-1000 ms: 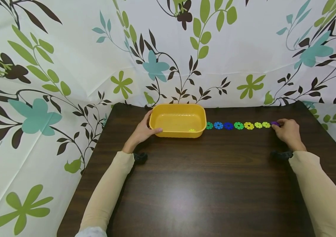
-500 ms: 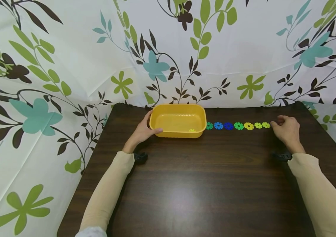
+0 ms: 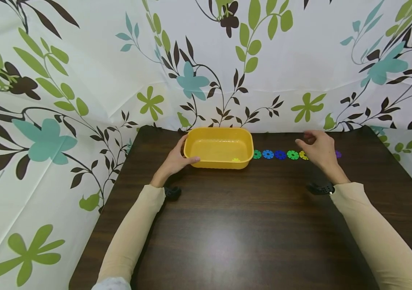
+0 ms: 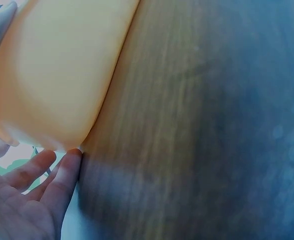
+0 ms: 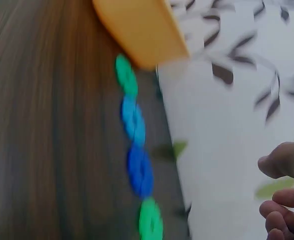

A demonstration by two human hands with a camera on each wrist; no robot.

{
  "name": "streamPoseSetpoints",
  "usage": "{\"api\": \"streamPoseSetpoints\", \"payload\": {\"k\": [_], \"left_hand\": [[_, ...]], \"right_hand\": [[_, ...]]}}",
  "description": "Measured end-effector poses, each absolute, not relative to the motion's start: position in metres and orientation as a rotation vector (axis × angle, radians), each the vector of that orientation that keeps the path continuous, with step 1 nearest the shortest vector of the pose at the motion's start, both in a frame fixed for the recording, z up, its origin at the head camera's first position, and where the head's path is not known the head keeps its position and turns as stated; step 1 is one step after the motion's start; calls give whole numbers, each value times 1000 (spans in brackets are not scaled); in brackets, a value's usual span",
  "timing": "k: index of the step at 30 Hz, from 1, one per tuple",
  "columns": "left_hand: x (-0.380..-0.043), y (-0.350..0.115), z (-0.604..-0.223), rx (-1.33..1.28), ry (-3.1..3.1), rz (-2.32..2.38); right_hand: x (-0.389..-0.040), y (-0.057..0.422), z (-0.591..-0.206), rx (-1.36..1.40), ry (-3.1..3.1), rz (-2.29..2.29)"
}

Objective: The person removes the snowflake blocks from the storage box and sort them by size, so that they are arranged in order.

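My left hand (image 3: 174, 160) holds the left end of a yellow plastic tub (image 3: 218, 164), thumb along the front wall. In the left wrist view, fingertips (image 4: 72, 156) touch the tub's end. Inside the tub lies one small yellow-green piece (image 3: 236, 160). To its right, flower-shaped discs run in a line: green (image 3: 257, 154), light blue (image 3: 268, 154), dark blue (image 3: 280, 154), green (image 3: 292, 155) and yellow (image 3: 302, 155), with a purple one (image 3: 338, 154) at the far right. Above this row my right hand (image 3: 320, 150) hovers with loosely bent fingers and nothing in them; it hides the discs between yellow and purple.
Everything stands on a dark wood-grain table (image 3: 256, 225). Behind the row, close to the table's back edge, hangs a white cloth (image 3: 286, 112) with leaf and flower prints. A dark band (image 3: 320, 188) sits at the right wrist.
My right hand has let go of the purple disc at the row's right end, then lifted and moved left over the row. The left hand and tub have stayed put.
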State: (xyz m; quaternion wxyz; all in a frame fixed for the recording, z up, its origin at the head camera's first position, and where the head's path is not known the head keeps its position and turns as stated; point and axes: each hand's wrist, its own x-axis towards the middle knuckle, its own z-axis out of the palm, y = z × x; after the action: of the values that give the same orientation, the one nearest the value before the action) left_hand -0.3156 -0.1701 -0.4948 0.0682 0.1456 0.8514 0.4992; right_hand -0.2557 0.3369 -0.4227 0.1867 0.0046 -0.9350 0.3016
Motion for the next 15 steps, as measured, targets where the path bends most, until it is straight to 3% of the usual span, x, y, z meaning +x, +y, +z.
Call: {"api": "streamPoseSetpoints", "payload": {"k": [15], "left_hand": [[-311, -169, -491, 436, 2560, 1524]], "right_hand": [[-266, 210, -414, 396, -2804, 945]]}}
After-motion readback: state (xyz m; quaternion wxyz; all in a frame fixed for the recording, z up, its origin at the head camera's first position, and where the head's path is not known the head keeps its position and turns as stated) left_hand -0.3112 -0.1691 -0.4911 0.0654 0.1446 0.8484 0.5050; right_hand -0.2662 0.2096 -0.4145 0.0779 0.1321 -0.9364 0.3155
